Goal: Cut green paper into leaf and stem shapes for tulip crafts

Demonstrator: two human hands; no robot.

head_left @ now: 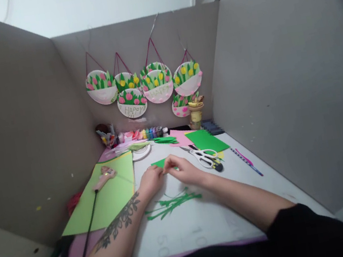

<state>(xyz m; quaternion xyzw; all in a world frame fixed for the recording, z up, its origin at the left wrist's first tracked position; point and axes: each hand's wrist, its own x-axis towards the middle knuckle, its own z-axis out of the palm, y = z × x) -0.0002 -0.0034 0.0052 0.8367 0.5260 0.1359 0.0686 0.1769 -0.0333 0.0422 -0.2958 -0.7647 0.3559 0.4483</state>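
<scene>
Both of my hands meet over the middle of the white work surface, fingertips close together. My left hand (pixel 152 180) is closed at the edge of a small green piece of paper (pixel 158 164). Thumb and forefinger of my right hand (pixel 183 170) pinch the same paper, which is partly hidden behind the fingers. Thin green paper strips (pixel 173 203) lie in a loose heap between my forearms. White-handled scissors (pixel 205 158) rest to the right of my right hand, beside a black and yellow cutter (pixel 218 167).
On the left, a glue gun (pixel 104 178) with a cord lies on light green sheets (pixel 119 206). Green card (pixel 207 141) and cut green leaf shapes (pixel 164 140) lie farther back. Paint bottles (pixel 146 134) line the rear, below hanging paper-plate flower baskets (pixel 158 91). Grey partitions enclose the sides.
</scene>
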